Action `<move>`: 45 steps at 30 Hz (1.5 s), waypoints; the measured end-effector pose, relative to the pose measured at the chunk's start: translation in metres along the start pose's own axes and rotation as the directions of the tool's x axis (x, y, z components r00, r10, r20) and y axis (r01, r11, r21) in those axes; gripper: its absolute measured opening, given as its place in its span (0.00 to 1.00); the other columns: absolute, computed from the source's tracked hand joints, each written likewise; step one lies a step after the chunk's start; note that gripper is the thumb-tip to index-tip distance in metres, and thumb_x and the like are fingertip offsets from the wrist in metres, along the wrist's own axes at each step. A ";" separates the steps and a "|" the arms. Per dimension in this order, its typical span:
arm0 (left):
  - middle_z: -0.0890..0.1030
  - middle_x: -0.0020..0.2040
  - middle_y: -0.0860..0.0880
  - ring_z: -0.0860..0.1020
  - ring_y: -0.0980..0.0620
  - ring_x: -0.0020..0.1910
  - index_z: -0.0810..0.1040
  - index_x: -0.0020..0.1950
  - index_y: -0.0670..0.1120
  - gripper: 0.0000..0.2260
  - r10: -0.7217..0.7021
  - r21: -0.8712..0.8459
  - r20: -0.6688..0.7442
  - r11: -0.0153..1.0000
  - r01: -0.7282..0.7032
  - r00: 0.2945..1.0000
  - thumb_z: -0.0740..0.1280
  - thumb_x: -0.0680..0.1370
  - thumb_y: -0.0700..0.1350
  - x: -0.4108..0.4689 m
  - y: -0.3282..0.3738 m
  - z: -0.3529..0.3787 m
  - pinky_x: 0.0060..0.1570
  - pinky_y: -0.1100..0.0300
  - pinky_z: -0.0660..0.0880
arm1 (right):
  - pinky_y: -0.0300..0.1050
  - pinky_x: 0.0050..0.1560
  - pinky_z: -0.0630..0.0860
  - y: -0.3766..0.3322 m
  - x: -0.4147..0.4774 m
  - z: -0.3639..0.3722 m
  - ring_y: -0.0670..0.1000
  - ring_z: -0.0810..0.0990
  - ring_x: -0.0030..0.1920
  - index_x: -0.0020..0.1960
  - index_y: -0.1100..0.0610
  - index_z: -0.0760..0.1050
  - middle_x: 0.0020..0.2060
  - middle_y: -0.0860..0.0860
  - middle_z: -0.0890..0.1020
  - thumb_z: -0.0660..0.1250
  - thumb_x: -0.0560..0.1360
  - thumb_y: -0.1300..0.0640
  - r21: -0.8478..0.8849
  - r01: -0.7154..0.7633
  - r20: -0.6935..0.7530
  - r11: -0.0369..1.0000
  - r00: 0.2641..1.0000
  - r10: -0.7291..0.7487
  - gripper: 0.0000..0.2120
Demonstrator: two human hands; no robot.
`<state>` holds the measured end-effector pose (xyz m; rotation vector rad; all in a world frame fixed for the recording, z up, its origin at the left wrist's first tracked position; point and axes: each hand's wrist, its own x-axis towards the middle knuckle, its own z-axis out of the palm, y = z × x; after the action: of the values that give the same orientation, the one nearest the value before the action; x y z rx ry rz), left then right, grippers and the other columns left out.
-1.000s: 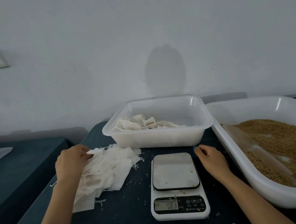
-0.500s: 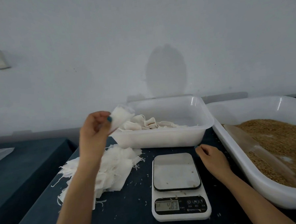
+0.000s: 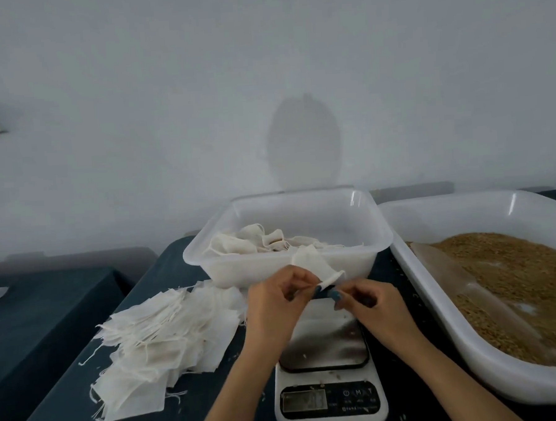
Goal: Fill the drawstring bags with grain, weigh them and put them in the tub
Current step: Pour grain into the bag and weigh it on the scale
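A small empty white drawstring bag (image 3: 315, 263) is held above the back of the scale (image 3: 327, 368). My left hand (image 3: 280, 302) pinches its lower edge, and my right hand (image 3: 368, 305) pinches the same edge from the right. A loose pile of empty bags (image 3: 161, 342) lies on the dark table at the left. Behind the scale stands the translucent tub (image 3: 362, 254) with several filled bags (image 3: 259, 242) in it. The big white tray (image 3: 491, 363) at the right holds brown grain (image 3: 525, 278) and a clear scoop (image 3: 461, 284).
The scale's steel platter carries nothing, and its display (image 3: 304, 401) is lit. Stray grains dot the dark tablecloth (image 3: 196, 404). A second dark table (image 3: 34, 319) stands at the left, across a gap. A pale wall rises close behind the tub.
My left hand lifted one bag off the pile, raised it, then brought it right over the scale. My right hand came left off the table and took hold of the bag's edge.
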<state>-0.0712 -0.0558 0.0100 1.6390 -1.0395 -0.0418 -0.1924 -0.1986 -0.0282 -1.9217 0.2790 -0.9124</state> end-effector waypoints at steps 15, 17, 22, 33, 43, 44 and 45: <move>0.82 0.40 0.58 0.82 0.56 0.42 0.79 0.44 0.53 0.08 0.061 0.061 -0.009 0.996 -0.061 0.998 0.76 0.72 0.43 -0.012 -0.001 0.008 0.43 0.62 0.79 | 0.32 0.38 0.73 -0.004 -0.001 0.004 0.44 0.80 0.37 0.44 0.52 0.82 0.36 0.47 0.83 0.72 0.73 0.53 0.020 0.008 -0.042 1.000 0.999 -0.007 0.03; 0.83 0.41 0.58 0.82 0.56 0.43 0.78 0.45 0.53 0.08 0.066 0.068 -0.017 0.996 -0.065 0.998 0.75 0.73 0.42 -0.013 -0.002 0.008 0.44 0.61 0.81 | 0.31 0.38 0.73 -0.004 -0.001 0.004 0.44 0.80 0.36 0.44 0.51 0.82 0.36 0.47 0.83 0.72 0.73 0.52 0.002 0.019 -0.075 1.000 0.997 -0.019 0.03; 0.82 0.41 0.60 0.82 0.59 0.44 0.77 0.45 0.56 0.09 0.084 0.163 -0.058 0.984 -0.073 0.995 0.74 0.73 0.44 -0.013 -0.005 0.006 0.39 0.60 0.81 | 0.32 0.38 0.74 -0.005 -0.002 0.005 0.45 0.81 0.38 0.45 0.47 0.83 0.40 0.41 0.84 0.72 0.72 0.47 -0.087 0.102 -0.169 0.991 0.979 -0.116 0.05; 0.80 0.37 0.57 0.81 0.57 0.39 0.72 0.41 0.56 0.16 0.151 0.188 -0.126 0.974 -0.126 0.980 0.76 0.71 0.39 -0.012 -0.001 0.006 0.38 0.64 0.80 | 0.27 0.40 0.70 -0.019 -0.013 0.004 0.40 0.74 0.42 0.52 0.50 0.74 0.50 0.43 0.75 0.68 0.73 0.52 -0.643 0.404 -0.013 0.651 0.844 -0.536 0.09; 0.80 0.39 0.56 0.80 0.58 0.38 0.74 0.43 0.48 0.13 0.289 0.231 -0.113 0.938 -0.258 0.951 0.77 0.71 0.38 -0.015 0.005 0.006 0.41 0.65 0.80 | 0.35 0.40 0.77 -0.023 -0.017 0.015 0.48 0.82 0.48 0.56 0.53 0.74 0.52 0.50 0.82 0.75 0.69 0.56 -0.735 0.519 0.171 0.437 0.765 -0.621 0.18; 0.79 0.38 0.57 0.80 0.58 0.38 0.73 0.42 0.49 0.14 0.295 0.234 -0.126 0.937 -0.261 0.947 0.77 0.71 0.38 -0.015 0.006 0.006 0.41 0.64 0.80 | 0.33 0.40 0.75 -0.024 -0.017 0.015 0.47 0.82 0.48 0.56 0.52 0.74 0.52 0.49 0.82 0.74 0.71 0.55 -0.739 0.502 0.152 0.449 0.774 -0.615 0.16; 0.79 0.38 0.57 0.79 0.58 0.37 0.73 0.42 0.49 0.14 0.300 0.234 -0.139 0.936 -0.263 0.944 0.77 0.71 0.37 -0.015 0.006 0.006 0.41 0.64 0.80 | 0.32 0.40 0.74 -0.024 -0.016 0.014 0.47 0.81 0.48 0.56 0.52 0.74 0.51 0.49 0.82 0.72 0.73 0.54 -0.744 0.485 0.135 0.459 0.782 -0.608 0.13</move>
<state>-0.0874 -0.0512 0.0058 1.6330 -1.1658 0.4107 -0.1982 -0.1679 -0.0194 -2.8235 0.1071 -1.5642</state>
